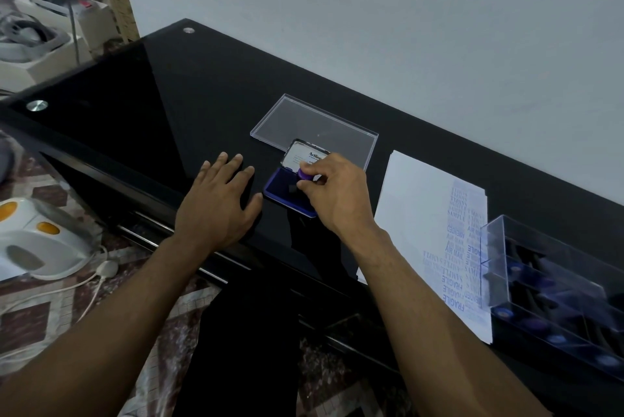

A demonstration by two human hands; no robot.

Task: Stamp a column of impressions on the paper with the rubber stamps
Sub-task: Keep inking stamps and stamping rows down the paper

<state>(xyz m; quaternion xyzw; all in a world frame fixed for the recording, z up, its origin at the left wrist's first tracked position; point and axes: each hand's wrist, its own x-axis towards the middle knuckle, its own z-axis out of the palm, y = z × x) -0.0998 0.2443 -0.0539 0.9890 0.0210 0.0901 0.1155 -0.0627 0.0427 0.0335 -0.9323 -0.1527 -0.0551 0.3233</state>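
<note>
At frame centre the right hand [337, 190] pinches a purple-knobbed rubber stamp [306, 175] onto the open blue ink pad [282, 187], likely to load ink, while the left hand [219, 204] lies flat on the black glass table [152, 106] beside the pad, probably for steadiness, and the white printed paper [422, 214] waits at right.

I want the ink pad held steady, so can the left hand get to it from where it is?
Probably yes: the left hand lies flat on the table just beside the ink pad, with nothing between them.
</note>
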